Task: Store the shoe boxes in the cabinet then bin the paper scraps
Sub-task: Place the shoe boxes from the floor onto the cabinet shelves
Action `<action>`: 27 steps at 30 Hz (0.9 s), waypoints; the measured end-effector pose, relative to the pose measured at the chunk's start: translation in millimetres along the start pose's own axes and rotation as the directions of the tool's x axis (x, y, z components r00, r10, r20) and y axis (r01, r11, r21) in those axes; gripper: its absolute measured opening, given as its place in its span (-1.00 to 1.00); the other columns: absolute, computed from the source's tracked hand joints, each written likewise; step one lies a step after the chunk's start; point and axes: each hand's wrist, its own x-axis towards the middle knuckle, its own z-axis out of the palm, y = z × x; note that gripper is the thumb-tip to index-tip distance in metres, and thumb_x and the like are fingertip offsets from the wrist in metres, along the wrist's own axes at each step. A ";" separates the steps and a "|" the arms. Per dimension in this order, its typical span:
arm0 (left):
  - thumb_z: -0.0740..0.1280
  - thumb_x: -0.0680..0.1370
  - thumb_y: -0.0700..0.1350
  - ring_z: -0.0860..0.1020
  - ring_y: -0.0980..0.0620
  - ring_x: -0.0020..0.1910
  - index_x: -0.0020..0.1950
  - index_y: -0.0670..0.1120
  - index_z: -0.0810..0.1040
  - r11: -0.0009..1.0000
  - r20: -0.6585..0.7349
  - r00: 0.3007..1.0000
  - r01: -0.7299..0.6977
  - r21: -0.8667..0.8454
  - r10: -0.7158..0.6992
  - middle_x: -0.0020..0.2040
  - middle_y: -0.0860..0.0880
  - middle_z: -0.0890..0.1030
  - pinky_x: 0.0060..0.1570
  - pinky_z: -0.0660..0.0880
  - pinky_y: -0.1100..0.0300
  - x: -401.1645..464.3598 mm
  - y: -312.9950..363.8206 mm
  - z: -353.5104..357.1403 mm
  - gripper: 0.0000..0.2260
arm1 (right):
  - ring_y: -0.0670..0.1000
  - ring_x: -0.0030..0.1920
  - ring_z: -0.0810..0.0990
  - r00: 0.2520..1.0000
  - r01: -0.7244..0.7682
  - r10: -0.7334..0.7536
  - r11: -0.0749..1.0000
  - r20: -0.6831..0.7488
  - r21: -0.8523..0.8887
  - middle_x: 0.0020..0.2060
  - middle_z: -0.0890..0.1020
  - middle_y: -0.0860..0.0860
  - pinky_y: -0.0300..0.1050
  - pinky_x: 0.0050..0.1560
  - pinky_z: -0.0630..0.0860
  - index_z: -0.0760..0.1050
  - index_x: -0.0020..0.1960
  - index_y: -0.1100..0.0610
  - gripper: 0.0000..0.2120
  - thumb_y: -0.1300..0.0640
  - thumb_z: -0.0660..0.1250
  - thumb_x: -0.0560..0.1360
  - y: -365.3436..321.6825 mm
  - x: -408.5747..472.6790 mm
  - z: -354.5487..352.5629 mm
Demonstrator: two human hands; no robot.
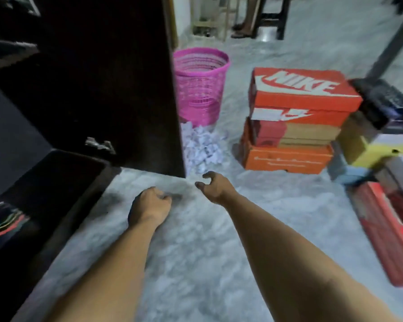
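Grey marbled floor (196,252) fills the view, blurred throughout. At 9 to 11 o'clock stands the dark cabinet (21,159); its open door (116,89) hides the left side of the pink bin (201,87) at 12 o'clock and part of the paper scraps (201,149), which lie heaped on the floor just in front of the bin. The cabinet interior is too dark to read, though colourful items show faintly at its lower left. At 2 o'clock three shoe boxes (296,122) sit stacked on the floor, the top one orange with white lettering; the middle box is partly covered by those above and below. At 3 to 4 o'clock more boxes (386,228) are cut off by the frame edge, their shapes smeared. Near centre, the left hand (150,208) is curled loosely, knuckles up, holding nothing visible; its fingertips are hidden. The right hand (215,185) hovers just right of it, thumb and forefinger bent into an open hook, empty. Both hands are apart from the scraps and boxes.
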 end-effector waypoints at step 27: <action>0.41 0.26 0.31 0.66 0.05 0.16 0.36 0.20 0.48 0.853 0.759 0.422 -0.071 -0.518 0.496 0.19 0.15 0.68 0.29 0.54 -0.07 -196.8 359.6 375.6 -0.33 | 0.06 -0.11 0.77 0.455 -0.167 0.765 0.576 -0.456 0.800 -0.01 0.76 0.03 0.01 -0.14 0.71 0.55 0.24 0.14 -0.34 -0.06 0.70 0.26 403.2 -228.9 -302.2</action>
